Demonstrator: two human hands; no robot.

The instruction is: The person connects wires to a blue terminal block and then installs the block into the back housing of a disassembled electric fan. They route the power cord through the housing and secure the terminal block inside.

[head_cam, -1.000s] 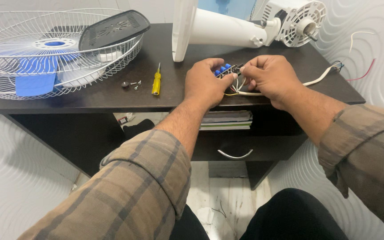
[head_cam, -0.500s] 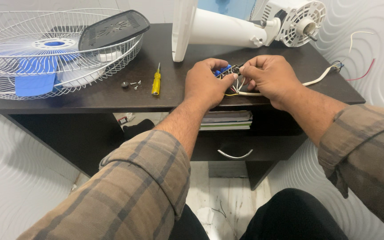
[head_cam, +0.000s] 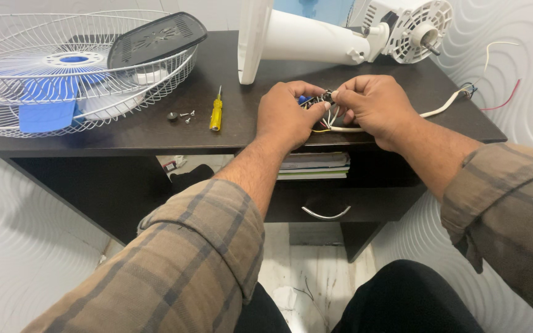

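Both hands over desk (head_cam: 155, 132), near front edge. Left hand (head_cam: 291, 114) curled, fingertips pinched on a small blue part (head_cam: 304, 99), mostly hidden under the fingers. Right hand (head_cam: 374, 105) pinched narrow on a small dark piece (head_cam: 326, 95) just left of its thumb tip; whether piece is a switch or a connector, cannot tell. Thin wires (head_cam: 327, 120) fan down from between the two sets of fingertips, white, yellow, red among them, joining white cable (head_cam: 442, 110) that runs out under right wrist toward desk's far right corner. Judgement: fine wire work at the joint between the fingers, so short grip close to the ends, wrists resting on desk for steadiness. Worth keeping strands separate, one colour at a time, no tug on cable, since slack beyond right wrist looks small. Worth keeping the piece turned up toward the eyes; at present fingers cover most of it. Screwdriver (head_cam: 216, 115), yellow handle, lies well left of left knuckles, within reach; screws (head_cam: 186, 115) just beyond it, loose, easy to sweep off with a sleeve. Fan motor (head_cam: 408, 24) and white stand (head_cam: 303, 37) lie just behind fingertips; fan guard (head_cam: 63, 74) far left, clear of the work.
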